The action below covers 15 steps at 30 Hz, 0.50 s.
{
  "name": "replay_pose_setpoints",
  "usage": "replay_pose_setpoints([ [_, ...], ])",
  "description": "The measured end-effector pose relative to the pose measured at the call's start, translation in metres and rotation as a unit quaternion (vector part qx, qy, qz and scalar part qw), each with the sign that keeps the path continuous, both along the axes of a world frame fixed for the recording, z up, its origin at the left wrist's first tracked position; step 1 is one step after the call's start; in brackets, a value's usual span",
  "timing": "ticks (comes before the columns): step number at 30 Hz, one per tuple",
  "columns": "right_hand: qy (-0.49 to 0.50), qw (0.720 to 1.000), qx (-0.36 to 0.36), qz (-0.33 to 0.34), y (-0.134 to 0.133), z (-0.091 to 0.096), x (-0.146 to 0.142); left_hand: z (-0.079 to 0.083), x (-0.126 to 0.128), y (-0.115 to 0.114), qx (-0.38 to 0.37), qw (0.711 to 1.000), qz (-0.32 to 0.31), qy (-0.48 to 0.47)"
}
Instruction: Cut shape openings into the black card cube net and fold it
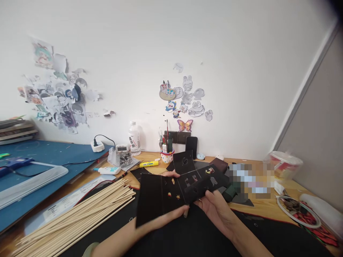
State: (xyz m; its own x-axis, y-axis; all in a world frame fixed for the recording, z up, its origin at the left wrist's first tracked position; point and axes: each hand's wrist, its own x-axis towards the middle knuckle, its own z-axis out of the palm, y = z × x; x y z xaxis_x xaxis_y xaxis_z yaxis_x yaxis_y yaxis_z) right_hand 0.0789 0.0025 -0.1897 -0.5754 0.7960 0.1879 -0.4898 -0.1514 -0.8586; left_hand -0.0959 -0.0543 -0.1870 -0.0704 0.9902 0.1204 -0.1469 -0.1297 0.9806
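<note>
A black sheet of card [150,194] with crease lines and several small cut-out shapes is held up above the dark mat. My left hand [175,214] grips it from below, its thumb along the near edge and fingertips showing past the far edge. On the right part of the card, my right hand [215,205] pinches the near edge with the thumb on top; its other fingers are partly hidden underneath. Just behind stands a black folded piece [183,162] with a round cut-out. Whether it joins the held card I cannot tell.
Wooden sticks [77,217] lie in a bundle at the left. Behind are a yellow glue tube [149,164], a pen cup [167,156], a water bottle [134,139] and a dark phone [191,147]. A white ring [278,203] and plastic tub [286,162] are at the right.
</note>
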Motion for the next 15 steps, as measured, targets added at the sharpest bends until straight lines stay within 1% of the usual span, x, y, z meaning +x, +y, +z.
replay_pose_setpoints([
  [2, 0.008, 0.999, 0.025, -0.03, 0.011, -0.003, 0.003, 0.004, -0.001, 0.003, 0.037, 0.998, 0.03, 0.028],
  [4, 0.002, 0.993, 0.054, -0.108, 0.025, -0.005, 0.008, 0.008, -0.002, 0.006, 0.107, 0.986, 0.09, 0.085],
  [6, -0.034, 0.974, 0.1, -0.198, 0.038, -0.005, 0.017, 0.01, -0.004, 0.011, 0.161, 0.967, 0.144, 0.136],
  [7, -0.061, 0.962, 0.134, -0.229, 0.043, -0.003, 0.022, 0.011, -0.005, 0.013, 0.167, 0.962, 0.155, 0.149],
  [8, -0.095, 0.95, 0.174, -0.242, 0.045, -0.001, 0.027, 0.011, -0.006, 0.016, 0.162, 0.963, 0.159, 0.149],
  [9, -0.135, 0.939, 0.218, -0.23, 0.046, 0.003, 0.031, 0.011, -0.007, 0.018, 0.15, 0.966, 0.161, 0.137],
  [10, -0.183, 0.926, 0.264, -0.2, 0.044, 0.008, 0.035, 0.011, -0.008, 0.02, 0.136, 0.97, 0.159, 0.121],
  [12, -0.291, 0.887, 0.342, -0.11, 0.036, 0.02, 0.04, 0.008, -0.009, 0.023, 0.116, 0.976, 0.162, 0.088],
  [13, -0.342, 0.862, 0.367, -0.075, 0.031, 0.026, 0.04, 0.007, -0.01, 0.025, 0.111, 0.977, 0.165, 0.075],
  [15, -0.413, 0.828, 0.375, -0.054, 0.02, 0.037, 0.037, 0.004, -0.011, 0.027, 0.11, 0.978, 0.168, 0.064],
])
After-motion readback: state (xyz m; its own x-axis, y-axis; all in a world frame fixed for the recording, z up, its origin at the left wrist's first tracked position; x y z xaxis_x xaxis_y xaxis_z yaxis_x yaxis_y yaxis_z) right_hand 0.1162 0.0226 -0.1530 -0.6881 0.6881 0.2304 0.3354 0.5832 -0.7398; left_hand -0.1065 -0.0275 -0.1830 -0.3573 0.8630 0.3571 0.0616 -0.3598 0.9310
